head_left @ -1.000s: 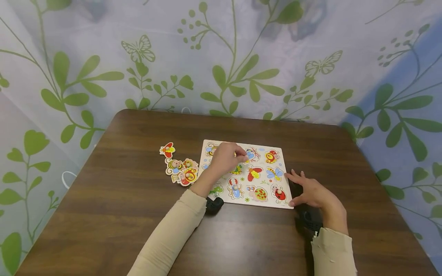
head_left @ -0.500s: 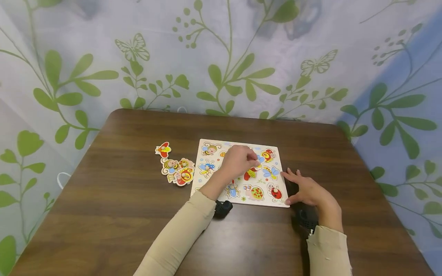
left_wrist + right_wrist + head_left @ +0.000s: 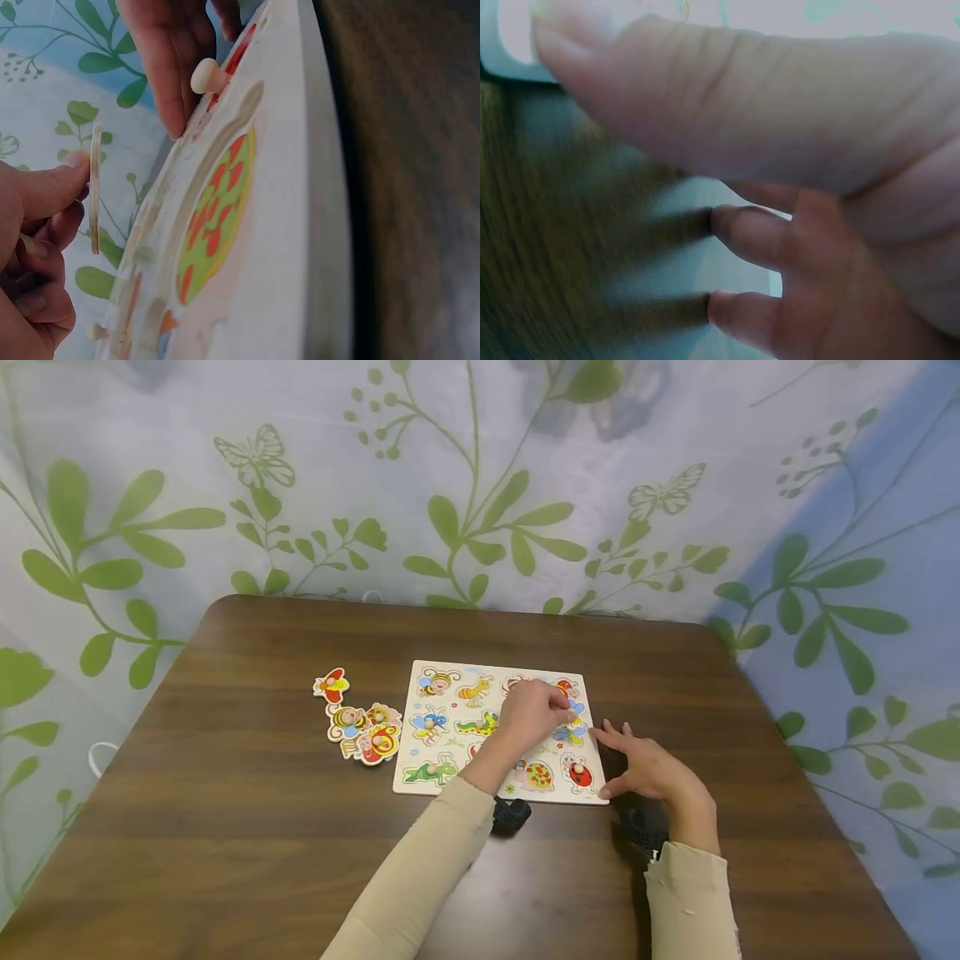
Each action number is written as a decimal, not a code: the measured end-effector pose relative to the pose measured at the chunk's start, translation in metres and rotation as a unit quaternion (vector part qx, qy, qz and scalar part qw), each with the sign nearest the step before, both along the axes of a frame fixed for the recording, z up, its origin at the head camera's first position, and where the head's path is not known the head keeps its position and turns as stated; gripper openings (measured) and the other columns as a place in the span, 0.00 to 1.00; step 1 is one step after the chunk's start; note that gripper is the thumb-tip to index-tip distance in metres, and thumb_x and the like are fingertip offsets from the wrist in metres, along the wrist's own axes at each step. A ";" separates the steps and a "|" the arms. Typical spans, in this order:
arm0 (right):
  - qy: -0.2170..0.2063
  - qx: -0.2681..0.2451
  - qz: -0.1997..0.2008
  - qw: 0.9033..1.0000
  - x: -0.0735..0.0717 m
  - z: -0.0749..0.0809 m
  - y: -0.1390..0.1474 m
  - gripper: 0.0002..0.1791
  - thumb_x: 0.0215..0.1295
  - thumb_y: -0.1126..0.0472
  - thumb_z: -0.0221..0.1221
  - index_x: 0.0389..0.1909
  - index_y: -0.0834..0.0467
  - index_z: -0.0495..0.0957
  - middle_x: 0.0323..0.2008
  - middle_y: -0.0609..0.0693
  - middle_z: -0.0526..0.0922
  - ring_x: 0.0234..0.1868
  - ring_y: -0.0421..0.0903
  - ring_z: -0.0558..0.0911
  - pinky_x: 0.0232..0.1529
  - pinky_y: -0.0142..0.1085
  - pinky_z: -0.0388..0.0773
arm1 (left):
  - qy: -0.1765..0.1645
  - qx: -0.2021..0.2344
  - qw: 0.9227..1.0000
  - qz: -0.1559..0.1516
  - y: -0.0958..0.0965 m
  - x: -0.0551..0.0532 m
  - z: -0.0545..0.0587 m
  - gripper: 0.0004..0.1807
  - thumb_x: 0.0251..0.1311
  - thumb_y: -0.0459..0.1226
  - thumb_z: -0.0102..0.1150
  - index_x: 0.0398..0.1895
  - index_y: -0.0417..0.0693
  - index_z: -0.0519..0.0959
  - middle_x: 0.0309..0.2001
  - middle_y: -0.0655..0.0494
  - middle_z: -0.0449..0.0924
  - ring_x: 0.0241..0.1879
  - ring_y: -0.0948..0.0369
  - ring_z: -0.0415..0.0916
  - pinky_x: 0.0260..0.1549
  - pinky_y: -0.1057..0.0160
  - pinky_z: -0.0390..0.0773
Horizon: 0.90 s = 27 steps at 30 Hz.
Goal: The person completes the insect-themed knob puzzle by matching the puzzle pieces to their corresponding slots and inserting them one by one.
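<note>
My left hand (image 3: 531,714) is over the right part of a wooden peg puzzle board (image 3: 277,195). Its thumb and fingers pinch a thin puzzle piece with blue wings (image 3: 576,707), seen edge-on in the left wrist view and held apart from the board. Under it lies the blue-and-yellow dragonfly picture (image 3: 567,735). My right hand (image 3: 660,768) has its fingers spread along the board's right edge, with the thumb (image 3: 705,97) touching the near right corner. Close to that thumb a ladybug piece (image 3: 578,773) with a wooden knob sits in its recess.
Left of the board is a loose cluster of insect pieces, among them a red-winged bug (image 3: 332,686), a bee (image 3: 347,720) and a red-and-yellow butterfly (image 3: 378,742). The brown table (image 3: 262,827) ends at a leaf-patterned curtain (image 3: 420,485).
My left hand has moved the pinched piece from the board's upper middle rightward and nearer, toward the dragonfly picture. My right hand stays at the board's edge. The head view has shifted slightly.
</note>
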State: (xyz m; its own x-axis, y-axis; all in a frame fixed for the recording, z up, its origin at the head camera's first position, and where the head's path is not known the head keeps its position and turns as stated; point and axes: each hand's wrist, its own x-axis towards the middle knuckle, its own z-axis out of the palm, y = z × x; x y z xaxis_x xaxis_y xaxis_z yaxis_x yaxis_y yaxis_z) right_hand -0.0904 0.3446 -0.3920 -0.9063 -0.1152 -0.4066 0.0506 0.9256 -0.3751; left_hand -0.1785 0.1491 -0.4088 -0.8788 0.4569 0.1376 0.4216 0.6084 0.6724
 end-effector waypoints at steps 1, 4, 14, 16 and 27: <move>0.000 0.000 0.000 1.000 0.000 0.000 -0.001 0.56 0.43 0.47 0.75 0.75 0.47 0.57 0.76 0.58 0.52 0.73 0.73 0.49 0.63 0.69 0.55 | -0.004 0.001 1.000 0.003 0.001 -0.001 -0.001 0.09 0.55 0.49 0.69 0.34 0.57 0.88 0.29 0.68 0.85 0.30 0.71 0.73 0.30 0.72 0.69; -0.003 0.002 -0.004 1.000 0.000 0.000 -0.002 0.56 0.43 0.47 0.75 0.75 0.47 0.57 0.76 0.58 0.51 0.73 0.73 0.49 0.64 0.69 0.55 | -0.006 -0.007 1.000 0.012 0.004 -0.004 -0.005 0.09 0.55 0.49 0.69 0.33 0.58 0.88 0.28 0.69 0.85 0.30 0.71 0.74 0.29 0.72 0.70; -0.014 0.004 -0.016 1.000 -0.001 0.001 -0.002 0.56 0.45 0.49 0.75 0.75 0.46 0.56 0.77 0.57 0.49 0.73 0.74 0.48 0.64 0.69 0.54 | 0.024 -0.088 0.996 0.005 0.016 -0.003 -0.005 0.07 0.55 0.49 0.69 0.33 0.59 0.87 0.32 0.68 0.85 0.35 0.65 0.78 0.33 0.65 0.75; -0.016 0.003 -0.019 1.000 -0.002 0.001 -0.002 0.56 0.44 0.49 0.75 0.75 0.45 0.56 0.77 0.57 0.49 0.73 0.74 0.48 0.64 0.70 0.54 | 0.025 -0.099 0.995 0.000 0.017 -0.003 -0.005 0.08 0.54 0.49 0.69 0.34 0.59 0.88 0.34 0.67 0.85 0.37 0.64 0.79 0.35 0.65 0.76; -0.028 -0.002 -0.031 0.999 -0.001 0.002 -0.002 0.56 0.43 0.49 0.75 0.75 0.46 0.56 0.77 0.59 0.47 0.73 0.74 0.48 0.64 0.70 0.53 | 0.009 -0.085 0.996 -0.026 0.019 -0.002 -0.013 0.07 0.53 0.48 0.70 0.33 0.60 0.88 0.32 0.68 0.85 0.34 0.66 0.77 0.34 0.65 0.75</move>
